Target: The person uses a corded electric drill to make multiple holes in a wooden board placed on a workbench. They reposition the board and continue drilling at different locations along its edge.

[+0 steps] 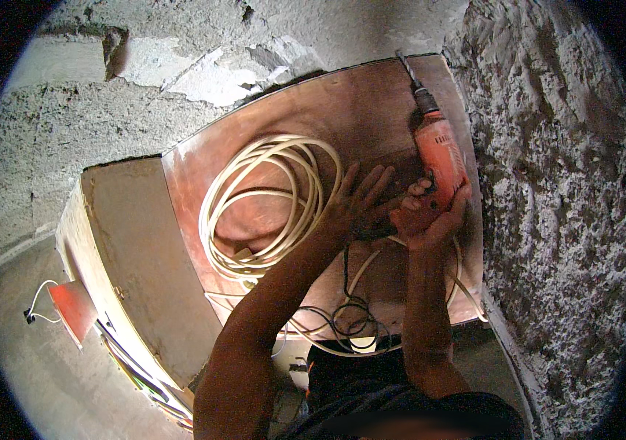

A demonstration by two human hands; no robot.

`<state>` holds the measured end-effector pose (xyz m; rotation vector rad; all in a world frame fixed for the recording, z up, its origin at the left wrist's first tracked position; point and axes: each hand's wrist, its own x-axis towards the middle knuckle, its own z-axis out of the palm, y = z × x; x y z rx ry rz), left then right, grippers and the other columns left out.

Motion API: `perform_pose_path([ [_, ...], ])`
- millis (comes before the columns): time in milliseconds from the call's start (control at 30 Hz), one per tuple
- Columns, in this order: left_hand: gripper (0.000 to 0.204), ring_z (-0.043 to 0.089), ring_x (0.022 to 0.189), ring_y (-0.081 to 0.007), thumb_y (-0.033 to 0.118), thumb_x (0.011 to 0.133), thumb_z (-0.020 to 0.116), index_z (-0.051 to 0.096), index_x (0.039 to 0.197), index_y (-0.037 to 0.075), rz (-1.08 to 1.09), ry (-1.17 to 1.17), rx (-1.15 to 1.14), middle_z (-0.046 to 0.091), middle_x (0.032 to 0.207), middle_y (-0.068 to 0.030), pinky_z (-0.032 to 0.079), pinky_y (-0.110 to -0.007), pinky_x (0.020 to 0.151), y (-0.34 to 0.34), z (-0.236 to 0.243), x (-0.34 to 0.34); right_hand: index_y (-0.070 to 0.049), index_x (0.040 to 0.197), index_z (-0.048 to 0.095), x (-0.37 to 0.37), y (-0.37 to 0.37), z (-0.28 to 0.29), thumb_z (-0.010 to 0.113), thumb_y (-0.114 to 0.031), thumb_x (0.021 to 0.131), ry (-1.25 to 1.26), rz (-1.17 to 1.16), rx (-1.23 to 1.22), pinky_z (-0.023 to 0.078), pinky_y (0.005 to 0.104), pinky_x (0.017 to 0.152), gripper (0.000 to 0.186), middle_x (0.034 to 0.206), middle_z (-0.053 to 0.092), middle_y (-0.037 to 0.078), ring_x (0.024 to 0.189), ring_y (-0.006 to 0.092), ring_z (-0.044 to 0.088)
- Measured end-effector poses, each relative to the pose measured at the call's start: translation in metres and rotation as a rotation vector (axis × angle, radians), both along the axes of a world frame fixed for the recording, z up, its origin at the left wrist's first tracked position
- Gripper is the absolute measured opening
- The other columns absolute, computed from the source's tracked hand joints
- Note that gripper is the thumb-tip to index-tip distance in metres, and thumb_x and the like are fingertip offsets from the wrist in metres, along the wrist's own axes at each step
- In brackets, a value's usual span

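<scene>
Right hand point(430, 216) grips the drill point(439, 158), bit at twelve o'clock; left hand point(357, 202) spread flat on board point(371, 103), cable coil point(265, 202) at nine.

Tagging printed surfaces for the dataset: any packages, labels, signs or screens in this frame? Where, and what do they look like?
Label on drill: pale strip of markings on the orange-red body, held by the right hand against the board; too blurred to make out.
Red flat box or panel: lower left beside the wooden block, white cable attached; possibly a package, cannot tell.
No signs or screens.
</scene>
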<state>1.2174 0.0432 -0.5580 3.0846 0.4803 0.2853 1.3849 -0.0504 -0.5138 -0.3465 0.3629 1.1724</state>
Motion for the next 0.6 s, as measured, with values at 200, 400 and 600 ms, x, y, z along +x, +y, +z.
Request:
perform_pose_path([
  [200, 0.061, 0.035, 0.156, -0.0354, 0.049, 0.093, 0.059, 0.055, 0.152, 0.036, 0.025, -0.022, -0.033, 0.035, 0.171, -0.0154, 0.026, -0.068, 0.126, -0.004, 0.003, 0.001, -0.007, 0.131, 0.063, 0.002, -0.001, -0.004, 0.051, -0.081, 0.097, 0.017, 0.034, 0.004, 0.06, 0.0467, 0.059, 0.082, 0.096, 0.07, 0.01, 0.075, 0.0277, 0.069],
  [400, 0.062, 0.033, 0.158, -0.0359, 0.053, 0.09, 0.06, 0.058, 0.15, 0.035, -0.011, 0.094, -0.066, 0.033, 0.172, -0.0151, 0.025, -0.068, 0.127, -0.001, 0.012, -0.004, -0.006, 0.133, 0.061, 0.005, -0.001, -0.01, 0.051, -0.08, 0.098, -0.026, 0.032, 0.009, 0.059, 0.042, 0.059, 0.082, 0.098, 0.069, 0.01, 0.074, 0.0271, 0.068],
  [600, 0.065, 0.032, 0.159, -0.0368, 0.051, 0.089, 0.063, 0.059, 0.15, 0.029, -0.015, 0.073, -0.136, 0.037, 0.17, -0.0144, 0.023, -0.069, 0.128, 0.001, -0.002, -0.003, -0.007, 0.134, 0.058, 0.005, 0.012, -0.012, 0.051, -0.082, 0.097, 0.094, -0.015, 0.039, 0.059, 0.0488, 0.067, 0.083, 0.106, 0.067, 0.009, 0.08, 0.026, 0.067],
])
